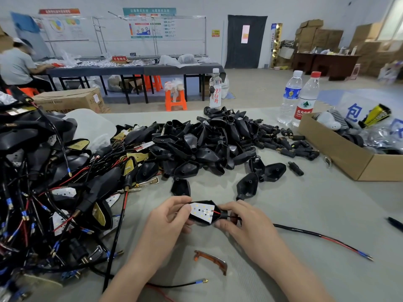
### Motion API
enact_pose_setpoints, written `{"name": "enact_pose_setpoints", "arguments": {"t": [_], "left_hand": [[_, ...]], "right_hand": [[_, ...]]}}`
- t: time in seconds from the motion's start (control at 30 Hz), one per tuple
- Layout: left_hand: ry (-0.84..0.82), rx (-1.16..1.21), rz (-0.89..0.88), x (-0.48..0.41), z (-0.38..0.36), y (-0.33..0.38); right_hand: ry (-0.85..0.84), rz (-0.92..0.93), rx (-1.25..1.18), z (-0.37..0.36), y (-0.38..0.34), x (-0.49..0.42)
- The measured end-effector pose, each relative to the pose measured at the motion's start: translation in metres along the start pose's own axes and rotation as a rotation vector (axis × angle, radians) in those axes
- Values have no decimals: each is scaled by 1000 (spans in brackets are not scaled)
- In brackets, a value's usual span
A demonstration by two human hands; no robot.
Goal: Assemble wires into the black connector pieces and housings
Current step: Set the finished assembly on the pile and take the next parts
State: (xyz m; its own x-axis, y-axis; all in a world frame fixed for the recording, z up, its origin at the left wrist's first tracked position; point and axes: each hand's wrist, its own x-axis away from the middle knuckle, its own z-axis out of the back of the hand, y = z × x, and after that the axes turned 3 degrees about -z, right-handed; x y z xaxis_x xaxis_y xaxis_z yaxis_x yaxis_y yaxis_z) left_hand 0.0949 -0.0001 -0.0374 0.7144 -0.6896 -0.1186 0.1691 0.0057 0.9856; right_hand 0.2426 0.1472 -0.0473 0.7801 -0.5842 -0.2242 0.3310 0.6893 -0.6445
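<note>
Fingers [185,209] of left hand [168,222], right hand [243,222] grip black housing [205,222] — housing pile [207,144] behind, wire tangle [43,192] left

Housing [202,222] I hold: black shell. Board [201,211] inside it: white, dotted with small yellow squares, and a red wire [216,212] runs off it. Pile of housings [209,140] behind: all black. Cable [322,237] on the right: black with a red stripe, blue sleeve near the gold tip. Lens strip [212,259] near me: amber-orange. Table cover [305,203]: plain grey-green. Bottle [291,94]: blue label, white cap. Second bottle [306,103]: red label, red cap. Cardboard box [340,153]: brown. Stools [175,99]: bright orange.
</note>
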Motion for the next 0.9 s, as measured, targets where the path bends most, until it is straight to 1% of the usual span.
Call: {"name": "enact_pose_setpoints", "arguments": {"t": [0.1,0.23,0.4,0.63,0.77,0.9], "left_hand": [[-40,-13,-10,0,0,0],[-49,-16,-20,0,1,1],[1,22,-10,-1,2,2],[94,85,0,-3,5,3],[101,85,9,-3,7,6],[86,89,7,-1,6,8]], "right_hand": [[0,13,3,-1,-2,0],[6,22,-2,-2,-4,2],[30,1,26,2,0,1],[52,-17,161,14,13,-1],[85,-42,221,23,19,-2],[98,-31,225,24,17,0]]}}
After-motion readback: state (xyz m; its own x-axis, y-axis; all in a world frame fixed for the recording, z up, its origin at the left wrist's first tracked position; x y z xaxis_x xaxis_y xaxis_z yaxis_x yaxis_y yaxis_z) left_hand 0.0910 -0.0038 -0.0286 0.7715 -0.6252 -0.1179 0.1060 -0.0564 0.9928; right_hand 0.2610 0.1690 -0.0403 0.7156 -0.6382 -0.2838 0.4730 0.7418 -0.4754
